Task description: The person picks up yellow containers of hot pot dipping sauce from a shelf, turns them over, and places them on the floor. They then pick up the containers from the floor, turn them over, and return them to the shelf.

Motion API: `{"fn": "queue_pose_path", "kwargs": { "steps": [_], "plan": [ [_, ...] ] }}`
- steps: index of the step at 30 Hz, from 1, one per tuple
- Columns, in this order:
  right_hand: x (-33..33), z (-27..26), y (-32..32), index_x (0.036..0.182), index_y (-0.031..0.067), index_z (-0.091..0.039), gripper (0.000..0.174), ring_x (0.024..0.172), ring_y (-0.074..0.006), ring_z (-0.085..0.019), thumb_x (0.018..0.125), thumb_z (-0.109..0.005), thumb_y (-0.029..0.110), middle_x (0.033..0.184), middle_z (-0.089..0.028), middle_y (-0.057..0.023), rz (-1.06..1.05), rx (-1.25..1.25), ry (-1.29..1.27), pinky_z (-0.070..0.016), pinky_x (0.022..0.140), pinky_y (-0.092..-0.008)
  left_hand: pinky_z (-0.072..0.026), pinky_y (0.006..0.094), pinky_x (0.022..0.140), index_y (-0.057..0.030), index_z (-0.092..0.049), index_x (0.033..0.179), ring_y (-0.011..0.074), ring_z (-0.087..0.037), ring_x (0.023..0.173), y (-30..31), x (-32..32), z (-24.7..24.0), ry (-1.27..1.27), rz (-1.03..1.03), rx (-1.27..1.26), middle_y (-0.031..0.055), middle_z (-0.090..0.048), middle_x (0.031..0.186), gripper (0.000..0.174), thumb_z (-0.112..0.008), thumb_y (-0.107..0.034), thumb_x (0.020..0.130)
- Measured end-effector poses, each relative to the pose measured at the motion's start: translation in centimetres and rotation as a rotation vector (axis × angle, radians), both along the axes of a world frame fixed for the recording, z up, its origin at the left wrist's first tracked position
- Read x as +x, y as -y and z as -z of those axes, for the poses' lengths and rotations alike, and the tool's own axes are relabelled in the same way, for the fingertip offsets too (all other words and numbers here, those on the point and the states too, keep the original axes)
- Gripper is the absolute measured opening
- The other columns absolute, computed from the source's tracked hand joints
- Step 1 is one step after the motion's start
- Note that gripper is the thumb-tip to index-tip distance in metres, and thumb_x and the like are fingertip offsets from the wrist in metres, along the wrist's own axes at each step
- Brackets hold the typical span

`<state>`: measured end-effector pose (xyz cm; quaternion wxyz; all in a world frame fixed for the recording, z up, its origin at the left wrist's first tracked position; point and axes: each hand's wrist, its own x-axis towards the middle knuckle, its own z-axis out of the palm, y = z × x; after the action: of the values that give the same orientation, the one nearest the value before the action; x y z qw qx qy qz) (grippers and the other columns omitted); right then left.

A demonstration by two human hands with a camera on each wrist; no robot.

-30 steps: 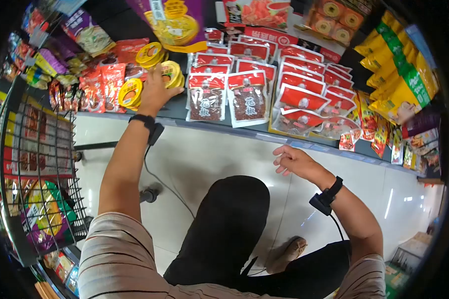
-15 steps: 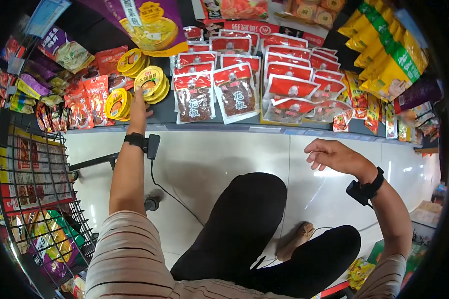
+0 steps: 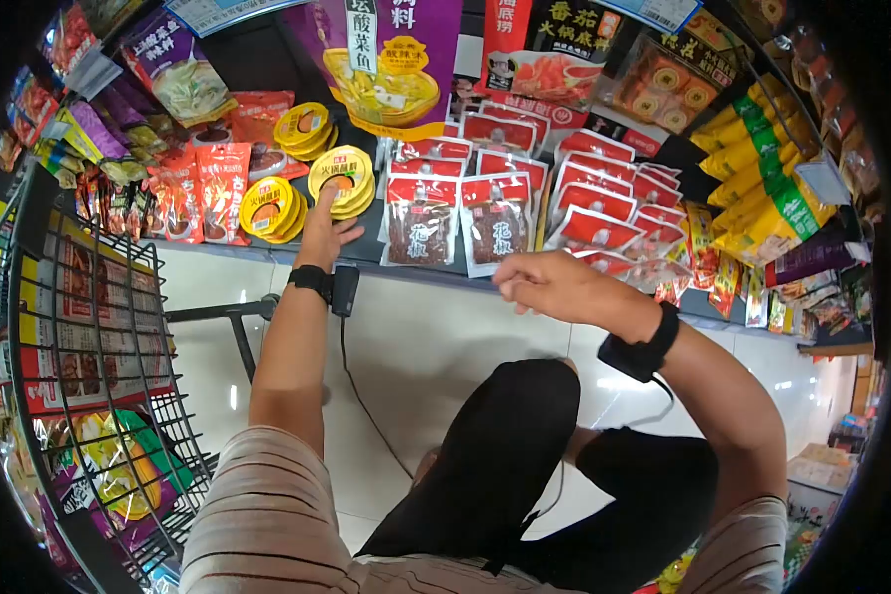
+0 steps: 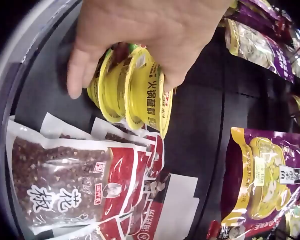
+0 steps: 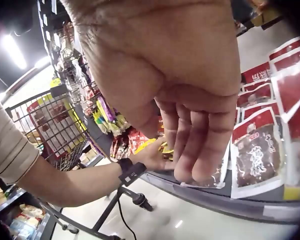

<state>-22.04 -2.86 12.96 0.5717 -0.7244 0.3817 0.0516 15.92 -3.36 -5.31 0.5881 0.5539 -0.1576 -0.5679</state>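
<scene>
My left hand reaches to the shelf front, fingers against a stack of yellow hotpot dipping sauce cups. In the left wrist view, the hand spans the stacked cups, fingers at the top lid and thumb beside the bottom cup. Two more stacks stand close by, one in front at left and one behind. My right hand holds nothing; its fingers hang loosely curled before the shelf edge, near the bags of Sichuan peppercorns.
Red seasoning packets stand left of the cups. A large purple packet hangs over the shelf. Yellow bags are at the right. A wire shopping cart holding packages stands at my left.
My left hand has shifted from beside the middle stack to its front, and that stack sits slightly nearer the shelf edge. My right hand swung right, then back left toward the peppercorn bags.
</scene>
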Motion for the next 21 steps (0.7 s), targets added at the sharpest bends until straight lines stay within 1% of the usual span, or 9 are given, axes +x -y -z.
{"fn": "queue_pose_path", "kwargs": {
  "steps": [5,7,10,11,13,14,17,18,21],
  "plan": [
    [4.5,4.2,2.4,0.118,0.0023,-0.059,0.031,0.084,-0.0132,-0.065,0.099,-0.056,0.025,0.098,-0.063,-0.0037,-0.036,0.04,0.118,-0.053,0.069,-0.0271,-0.0485,0.0545,0.096,-0.0117,-0.04,0.147,0.045,-0.038,0.13,-0.4,-0.9,-0.5,0.048,-0.05,0.012,0.0124,-0.043,0.146,0.082,-0.066,-0.058,0.084],
    [7.3,4.8,3.5,0.12,0.0022,-0.057,0.033,0.086,-0.0138,-0.064,0.099,-0.056,0.027,0.099,-0.063,-0.004,-0.01,0.056,0.164,-0.0541,0.07,-0.0278,-0.0487,0.0533,0.098,-0.0173,-0.039,0.148,0.044,-0.036,0.132,-0.4,-0.6,-0.7,0.053,-0.019,0.015,0.0104,-0.041,0.148,0.078,-0.066,-0.055,0.086],
    [11.2,6.5,5.0,0.121,0.0006,-0.054,0.04,0.093,-0.0155,-0.063,0.098,-0.058,0.034,0.102,-0.062,-0.0064,0.05,0.079,0.177,-0.0561,0.074,-0.0301,-0.0547,0.0493,0.09,-0.0115,-0.049,0.138,0.0344,-0.054,0.118,0.6,0.4,0.3,0.156,-0.077,0.065,0.0121,-0.052,0.136,0.066,-0.065,-0.05,0.086],
    [12.4,7.4,5.5,0.119,0.0006,-0.055,0.041,0.089,-0.0161,-0.063,0.097,-0.059,0.036,0.101,-0.063,-0.008,0.102,0.077,0.222,-0.056,0.072,-0.0307,-0.0563,0.048,0.087,-0.0103,-0.051,0.136,0.033,-0.058,0.114,0.5,0.0,-0.1,0.187,-0.092,0.076,0.0123,-0.054,0.133,0.065,-0.065,-0.049,0.086],
    [14.5,8.5,6.4,0.114,0.0005,-0.058,0.044,0.081,-0.0174,-0.064,0.094,-0.061,0.04,0.098,-0.065,-0.0114,0.207,0.073,0.301,-0.0556,0.067,-0.0318,-0.0572,0.0475,0.086,-0.0096,-0.049,0.137,0.034,-0.058,0.113,0.4,0.6,0.2,0.158,-0.049,0.03,0.0135,-0.054,0.132,0.065,-0.065,-0.048,0.086],
    [15.2,8.8,7.1,0.115,-0.0009,-0.057,0.051,0.083,-0.0173,-0.063,0.093,-0.062,0.045,0.101,-0.063,-0.0132,0.157,0.077,0.301,-0.0561,0.07,-0.0325,-0.0576,0.0473,0.085,-0.0093,-0.049,0.137,0.0345,-0.058,0.112,0.4,0.9,0.5,0.14,-0.029,0.005,0.0142,-0.054,0.132,0.066,-0.065,-0.048,0.086],
    [17.6,8.8,8.1,0.113,-0.0019,-0.056,0.055,0.08,-0.0175,-0.062,0.092,-0.062,0.048,0.097,-0.063,-0.012,0.25,0.081,0.276,-0.0563,0.07,-0.0329,-0.0566,0.0485,0.087,-0.0089,-0.045,0.139,0.0369,-0.056,0.115,-0.4,0.6,0.3,0.109,-0.039,0.039,0.0158,-0.052,0.132,0.069,-0.066,-0.049,0.086],
    [18.4,8.7,7.7,0.108,-0.0023,-0.059,0.055,0.072,-0.0172,-0.061,0.093,-0.059,0.051,0.087,-0.062,-0.0099,0.33,0.033,0.29,-0.0544,0.066,-0.0326,-0.0563,0.049,0.088,-0.0087,-0.044,0.14,0.0377,-0.055,0.116,-0.2,0.6,0.0,0.1,-0.042,0.042,0.0164,-0.052,0.132,0.071,-0.066,-0.05,0.086],
    [20.2,9.8,9.1,0.103,-0.0027,-0.06,0.056,0.066,-0.0185,-0.06,0.093,-0.056,0.052,0.078,-0.061,-0.0089,0.296,-0.055,0.277,-0.0511,0.062,-0.0344,-0.0554,0.0505,0.089,-0.0104,-0.042,0.142,0.0413,-0.053,0.117,-0.5,0.8,-0.4,0.111,-0.032,0.039,0.0161,-0.05,0.135,0.074,-0.067,-0.052,0.086]
  ]
}}
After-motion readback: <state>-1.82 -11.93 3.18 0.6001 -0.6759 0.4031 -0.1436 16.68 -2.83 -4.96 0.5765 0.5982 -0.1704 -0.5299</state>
